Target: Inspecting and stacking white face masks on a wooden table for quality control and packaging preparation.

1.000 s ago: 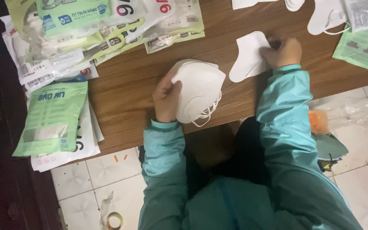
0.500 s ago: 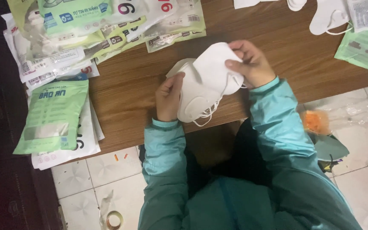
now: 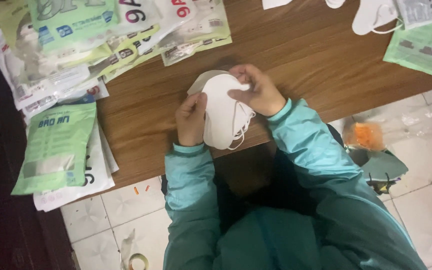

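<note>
A stack of white folded face masks stands on edge near the front of the brown wooden table. My left hand grips the stack's left side. My right hand presses on its top right, fingers curled over the outermost mask. White ear loops dangle from the stack's lower right. Both arms wear teal sleeves.
A heap of green and white mask packets fills the table's left side, and a green packet overhangs the front left edge. More white masks and green packets lie at the far right. An orange bag sits on the tiled floor.
My right hand picked a loose mask off the table at the right, carried it left and laid it onto the stack held by my left hand.
</note>
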